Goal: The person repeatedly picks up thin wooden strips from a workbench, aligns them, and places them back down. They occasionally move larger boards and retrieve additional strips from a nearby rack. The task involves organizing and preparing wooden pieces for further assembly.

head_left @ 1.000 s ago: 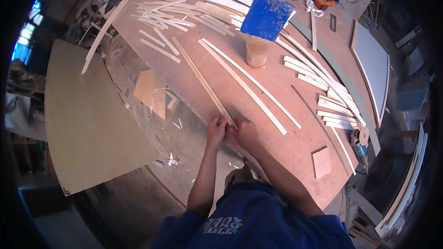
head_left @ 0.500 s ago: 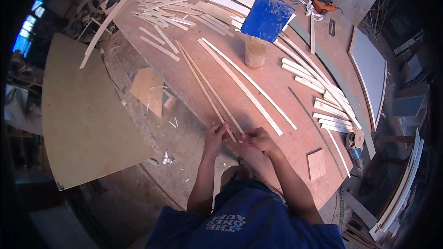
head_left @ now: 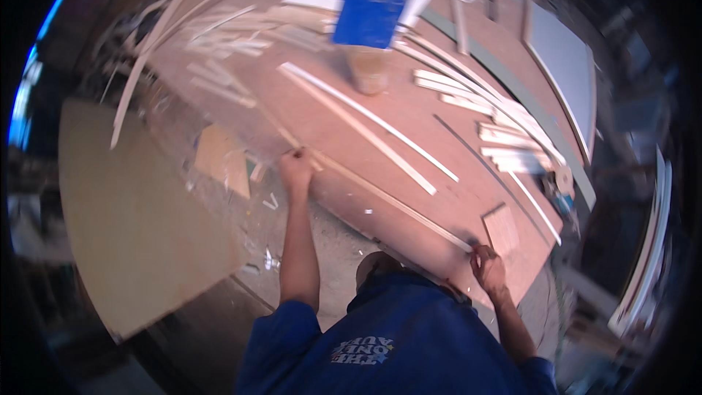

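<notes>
Head view: my left hand and right hand each pinch one end of a long thin wood strip on the workbench. Uneven pull risks snapping it (unsupported middle), or an end slipping free.

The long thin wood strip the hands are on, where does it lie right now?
In the head view, the wood strip runs along the near edge of the reddish worktable, from the left hand at centre-left to the right hand lower right.
</notes>
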`<action>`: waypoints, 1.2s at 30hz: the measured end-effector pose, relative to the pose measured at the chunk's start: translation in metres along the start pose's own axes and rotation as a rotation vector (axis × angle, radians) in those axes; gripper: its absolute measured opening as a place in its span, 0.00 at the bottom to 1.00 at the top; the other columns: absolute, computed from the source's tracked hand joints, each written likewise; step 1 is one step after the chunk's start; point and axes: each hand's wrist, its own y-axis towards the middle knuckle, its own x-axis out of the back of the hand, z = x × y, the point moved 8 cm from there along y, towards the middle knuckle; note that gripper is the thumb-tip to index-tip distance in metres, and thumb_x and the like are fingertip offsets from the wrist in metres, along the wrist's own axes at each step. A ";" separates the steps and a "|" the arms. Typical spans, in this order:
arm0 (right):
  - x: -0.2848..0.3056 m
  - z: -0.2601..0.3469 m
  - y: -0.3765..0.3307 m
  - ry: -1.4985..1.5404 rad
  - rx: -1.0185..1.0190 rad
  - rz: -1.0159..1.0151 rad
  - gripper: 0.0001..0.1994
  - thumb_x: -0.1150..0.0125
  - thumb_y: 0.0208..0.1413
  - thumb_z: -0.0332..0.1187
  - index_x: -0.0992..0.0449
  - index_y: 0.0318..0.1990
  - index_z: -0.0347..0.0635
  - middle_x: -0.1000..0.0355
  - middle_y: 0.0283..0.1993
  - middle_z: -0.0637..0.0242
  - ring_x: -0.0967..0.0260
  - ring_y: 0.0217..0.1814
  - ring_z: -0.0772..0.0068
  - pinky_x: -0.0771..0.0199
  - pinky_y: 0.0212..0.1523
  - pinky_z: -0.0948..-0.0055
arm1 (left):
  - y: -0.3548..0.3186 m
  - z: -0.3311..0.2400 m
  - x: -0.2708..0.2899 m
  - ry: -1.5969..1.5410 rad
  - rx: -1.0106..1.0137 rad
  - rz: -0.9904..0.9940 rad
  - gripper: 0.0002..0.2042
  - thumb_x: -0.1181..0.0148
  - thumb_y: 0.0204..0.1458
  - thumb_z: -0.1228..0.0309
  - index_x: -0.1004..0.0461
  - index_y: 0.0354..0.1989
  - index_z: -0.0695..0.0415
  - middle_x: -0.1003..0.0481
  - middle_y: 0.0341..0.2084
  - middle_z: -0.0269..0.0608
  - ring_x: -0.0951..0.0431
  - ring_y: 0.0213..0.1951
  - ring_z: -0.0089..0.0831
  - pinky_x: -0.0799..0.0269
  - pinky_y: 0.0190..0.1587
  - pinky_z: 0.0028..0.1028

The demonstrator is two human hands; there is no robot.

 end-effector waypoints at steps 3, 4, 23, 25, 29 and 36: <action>0.024 -0.033 -0.045 -0.213 -0.026 -0.071 0.08 0.34 0.54 0.30 0.21 0.42 0.44 0.20 0.39 0.60 0.21 0.42 0.55 0.19 0.43 0.55 | 0.013 -0.001 -0.005 0.016 -0.071 0.000 0.21 0.35 0.55 0.60 0.17 0.40 0.72 0.18 0.34 0.66 0.15 0.40 0.59 0.24 0.45 0.47; 0.035 -0.040 -0.059 -0.248 -0.018 -0.126 0.08 0.34 0.54 0.30 0.21 0.42 0.45 0.21 0.39 0.62 0.22 0.44 0.57 0.20 0.43 0.56 | 0.022 0.010 -0.005 -0.026 -0.100 -0.009 0.22 0.34 0.56 0.58 0.17 0.39 0.72 0.18 0.33 0.66 0.16 0.39 0.60 0.24 0.44 0.48; 0.094 -0.148 -0.091 -0.157 -0.310 -0.309 0.14 0.39 0.61 0.37 0.24 0.52 0.43 0.26 0.55 0.59 0.29 0.61 0.53 0.28 0.59 0.53 | 0.007 -0.018 -0.009 0.583 -0.335 -0.102 0.31 0.47 0.66 0.49 0.17 0.31 0.72 0.20 0.27 0.69 0.19 0.34 0.67 0.25 0.38 0.57; 0.099 -0.170 -0.058 -0.245 -0.297 -0.350 0.13 0.42 0.64 0.37 0.24 0.53 0.44 0.26 0.56 0.60 0.29 0.62 0.53 0.29 0.60 0.53 | -0.019 -0.037 0.000 0.491 -0.292 -0.116 0.29 0.47 0.65 0.51 0.17 0.32 0.71 0.20 0.28 0.67 0.19 0.35 0.68 0.25 0.39 0.56; 0.094 -0.193 -0.002 -0.329 -0.300 -0.214 0.13 0.46 0.67 0.37 0.24 0.53 0.44 0.26 0.58 0.60 0.30 0.65 0.55 0.29 0.62 0.54 | -0.143 -0.079 -0.044 0.126 -0.723 0.168 0.14 0.43 0.60 0.69 0.20 0.49 0.65 0.18 0.42 0.58 0.18 0.47 0.55 0.24 0.54 0.45; 0.083 -0.211 0.008 -0.327 -0.192 -0.040 0.12 0.47 0.66 0.35 0.25 0.51 0.41 0.25 0.55 0.57 0.29 0.63 0.53 0.28 0.61 0.50 | -0.368 -0.132 -0.121 0.360 -1.139 0.520 0.21 0.37 0.53 0.74 0.23 0.58 0.52 0.25 0.56 0.38 0.29 0.63 0.37 0.44 0.72 0.51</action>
